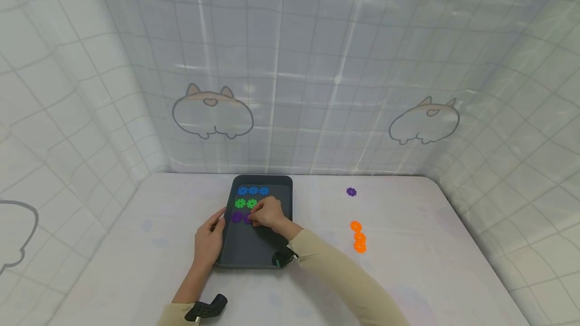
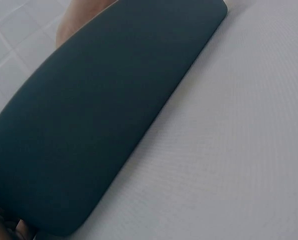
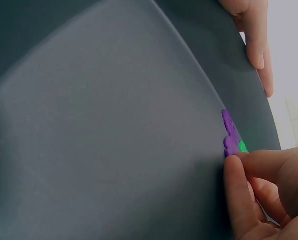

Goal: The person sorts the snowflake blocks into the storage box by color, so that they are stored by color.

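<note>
Table (image 1: pixel 317 210): orange pcs (image 1: pixel 359 242), 3 o'clock of tray (image 1: pixel 246 250), head cam only; R hand (image 1: pixel 268 213) pinching purple pc (image 3: pixel 230 145), L hand (image 1: pixel 209 241) straight-fingered, 9 o'clock.

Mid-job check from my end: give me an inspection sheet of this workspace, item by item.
Surface: white-covered table bearing a dark tray.
Job's things: in the tray, three blue pieces, green pieces partly hidden by a hand, at least two purple pieces; right of it, three orange pieces and a loose purple piece.
Clutter: nothing seen.
Hands: left hand against the tray's left edge; right hand pinching a purple piece inside the tray.
Cables: nothing seen.
Surroundings: grid-patterned sheeting with cartoon animals.
</note>
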Tool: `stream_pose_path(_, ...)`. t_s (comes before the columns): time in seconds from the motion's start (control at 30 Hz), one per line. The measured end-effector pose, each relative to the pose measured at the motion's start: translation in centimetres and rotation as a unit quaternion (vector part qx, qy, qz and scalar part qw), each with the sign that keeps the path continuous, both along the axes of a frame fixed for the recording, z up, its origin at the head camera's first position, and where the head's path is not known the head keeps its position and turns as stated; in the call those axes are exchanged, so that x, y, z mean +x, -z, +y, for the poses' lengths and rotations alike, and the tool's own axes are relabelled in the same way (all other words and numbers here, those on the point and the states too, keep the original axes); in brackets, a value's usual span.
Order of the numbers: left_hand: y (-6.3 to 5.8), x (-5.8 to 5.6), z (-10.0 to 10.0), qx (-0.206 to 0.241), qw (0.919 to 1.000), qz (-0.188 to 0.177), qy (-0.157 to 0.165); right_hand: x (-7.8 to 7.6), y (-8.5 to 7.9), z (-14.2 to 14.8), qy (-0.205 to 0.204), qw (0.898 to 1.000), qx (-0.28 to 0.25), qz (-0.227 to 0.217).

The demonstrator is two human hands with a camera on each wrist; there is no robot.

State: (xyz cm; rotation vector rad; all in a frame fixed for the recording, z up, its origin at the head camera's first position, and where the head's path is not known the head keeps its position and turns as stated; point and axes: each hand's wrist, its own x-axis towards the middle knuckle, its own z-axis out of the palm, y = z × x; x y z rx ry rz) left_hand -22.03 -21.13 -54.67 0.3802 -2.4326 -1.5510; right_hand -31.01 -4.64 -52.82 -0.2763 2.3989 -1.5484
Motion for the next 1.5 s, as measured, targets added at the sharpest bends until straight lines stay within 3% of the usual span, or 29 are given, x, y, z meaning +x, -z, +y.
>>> stream_pose_path(0.7,0.0,0.0,0.2,0.003,1.0000,-0.005,0.000,0.2,-0.2,0.3,0.004,1.000,-0.005,-0.012)
stream_pose_path(1.17,0.1,0.1,0.1,-0.016,0.9999,0.001,-0.006,-1.4,-3.2,3.6,-0.043,0.996,-0.045,-0.060)
stream_pose_path(1.5,0.3,0.0,0.1,-0.016,0.9998,0.007,-0.007,-3.5,-5.3,7.3,-0.022,0.996,-0.061,-0.064)
